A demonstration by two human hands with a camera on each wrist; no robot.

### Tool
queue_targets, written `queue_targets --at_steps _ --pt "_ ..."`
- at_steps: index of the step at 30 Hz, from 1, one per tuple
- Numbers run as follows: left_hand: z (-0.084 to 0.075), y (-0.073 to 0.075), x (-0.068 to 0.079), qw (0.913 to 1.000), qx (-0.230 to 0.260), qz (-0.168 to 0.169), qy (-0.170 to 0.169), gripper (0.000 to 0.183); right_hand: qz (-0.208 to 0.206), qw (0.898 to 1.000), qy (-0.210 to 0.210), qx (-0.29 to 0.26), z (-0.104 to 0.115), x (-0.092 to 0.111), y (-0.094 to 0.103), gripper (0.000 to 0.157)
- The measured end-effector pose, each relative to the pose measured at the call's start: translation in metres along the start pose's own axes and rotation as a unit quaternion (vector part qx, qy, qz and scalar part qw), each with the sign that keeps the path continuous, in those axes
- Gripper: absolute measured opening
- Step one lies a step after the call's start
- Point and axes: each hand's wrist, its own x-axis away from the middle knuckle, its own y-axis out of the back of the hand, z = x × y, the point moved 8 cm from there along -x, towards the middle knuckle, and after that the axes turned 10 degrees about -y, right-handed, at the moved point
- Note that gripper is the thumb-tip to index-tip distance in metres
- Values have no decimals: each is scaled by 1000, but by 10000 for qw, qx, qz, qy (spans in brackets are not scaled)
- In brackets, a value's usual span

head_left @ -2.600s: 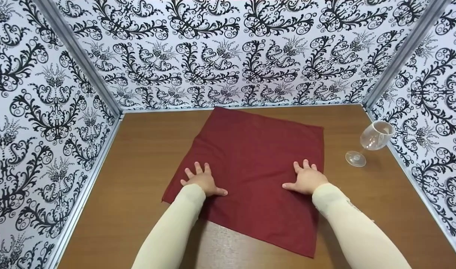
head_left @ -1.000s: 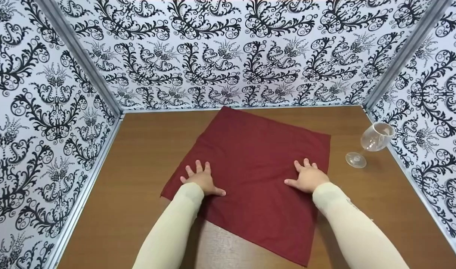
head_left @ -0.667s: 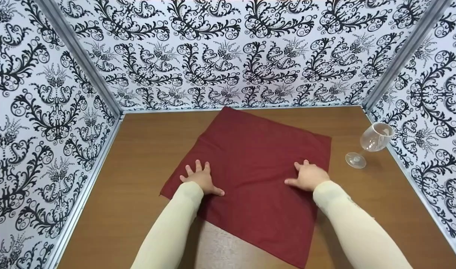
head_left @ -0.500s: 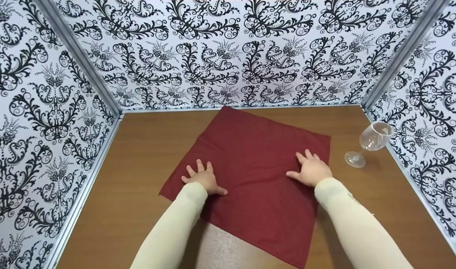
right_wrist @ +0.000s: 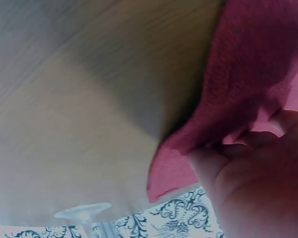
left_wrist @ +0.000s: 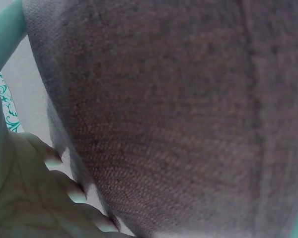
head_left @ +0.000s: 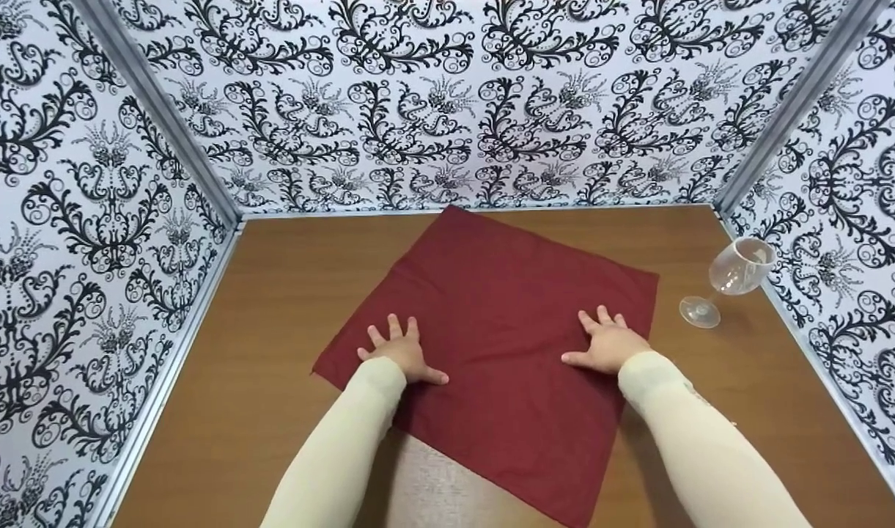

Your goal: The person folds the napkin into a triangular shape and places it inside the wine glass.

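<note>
Red cloth [head_left: 502, 301] lies under both hands [head_left: 403, 355] [head_left: 611, 346], an upright wineglass [head_left: 733, 277] near one corner.

Cannot read any text or label (in any view). Cannot make out brands, numbers or signs either
</note>
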Motion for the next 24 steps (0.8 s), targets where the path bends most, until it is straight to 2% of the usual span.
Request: queue_targets --at_steps 6,9,13,18,24 --pt "4 0 -5 9999 -36 -8 -111 134 23 9999 -105 96 -2 -2 -3 114" --pt "7 -3 -11 9999 -61 94 -97 136 71 9998 -110 149 -1 -1 -2 115" --pt "9 -6 -15 9998 -72 153 -79 137 -2 9998 -47 194 1 -1 5 107" --pt "5 -1 -9 9998 -109 50 -125 135 -502 9987 62 62 -4 -5 18 92" --pt "1 4 -2 9997 -139 -1 -188 133 -177 9996 210 -55 -11 -5 10 95"
